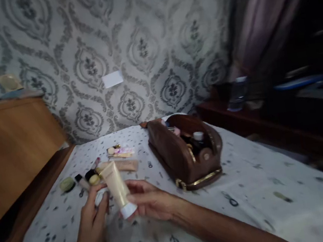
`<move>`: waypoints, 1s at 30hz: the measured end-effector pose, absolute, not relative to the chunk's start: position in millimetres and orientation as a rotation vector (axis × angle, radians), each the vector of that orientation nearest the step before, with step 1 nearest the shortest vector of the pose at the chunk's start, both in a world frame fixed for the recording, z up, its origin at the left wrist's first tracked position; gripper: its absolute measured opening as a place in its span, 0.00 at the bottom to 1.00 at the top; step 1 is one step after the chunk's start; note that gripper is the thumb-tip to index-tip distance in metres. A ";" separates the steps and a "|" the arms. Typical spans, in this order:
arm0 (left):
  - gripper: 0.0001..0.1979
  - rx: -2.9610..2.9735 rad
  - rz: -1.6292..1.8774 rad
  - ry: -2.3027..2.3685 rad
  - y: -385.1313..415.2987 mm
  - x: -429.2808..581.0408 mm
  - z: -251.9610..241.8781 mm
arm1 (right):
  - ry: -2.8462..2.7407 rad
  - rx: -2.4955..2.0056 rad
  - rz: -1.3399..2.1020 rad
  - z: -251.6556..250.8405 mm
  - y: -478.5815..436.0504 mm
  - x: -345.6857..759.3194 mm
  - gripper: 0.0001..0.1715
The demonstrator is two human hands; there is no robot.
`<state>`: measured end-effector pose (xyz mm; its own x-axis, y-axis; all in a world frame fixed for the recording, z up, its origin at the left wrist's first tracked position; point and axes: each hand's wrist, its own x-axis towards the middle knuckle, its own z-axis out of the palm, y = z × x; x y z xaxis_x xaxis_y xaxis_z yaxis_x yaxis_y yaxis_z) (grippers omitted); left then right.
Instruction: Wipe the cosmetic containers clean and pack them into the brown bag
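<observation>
My right hand (149, 199) is closed round a cream-coloured squeeze tube (115, 184); its white cap points down toward me. Just left of it, my left hand (93, 212) grips a small white object (101, 196) between thumb and fingers; its kind cannot be made out. Beyond my hands lie a beige tube (127, 165), a jar with a yellowish lid (94, 180), a small bottle with a dark cap (82, 183) and a round green item (67, 184). To the right stands an unzipped brown cosmetic bag (172, 155) with bottles inside.
A white patterned cloth (250, 188) covers the surface. Several slim cosmetics (120, 152) lie near its far side. A wooden board (13, 147) rises at the left, and a clear bottle (237, 94) stands on a dark ledge at the right. Patterned wall closes off the back.
</observation>
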<state>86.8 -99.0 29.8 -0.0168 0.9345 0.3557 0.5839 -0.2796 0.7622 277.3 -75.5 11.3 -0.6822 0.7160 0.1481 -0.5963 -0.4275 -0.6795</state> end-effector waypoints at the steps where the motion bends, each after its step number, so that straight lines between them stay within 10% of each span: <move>1: 0.22 1.898 1.206 1.543 -99.2 89.9 29.8 | -0.972 -0.172 2.143 18.4 -79.6 281.2 0.37; 12: 0.16 2.469 1.035 1.295 -95.2 176.7 56.3 | -1.084 -0.381 1.402 100.6 -131.9 447.2 0.32; 30: 0.09 3.425 0.627 0.659 -46.9 261.1 105.0 | -1.175 -0.960 0.877 69.6 -97.1 560.4 0.22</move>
<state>261.1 -46.9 105.0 0.8735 0.2756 0.4013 0.4142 -0.8539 -0.3151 560.4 -97.1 69.6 0.1736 0.9258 0.3357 -0.0581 0.3499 -0.9350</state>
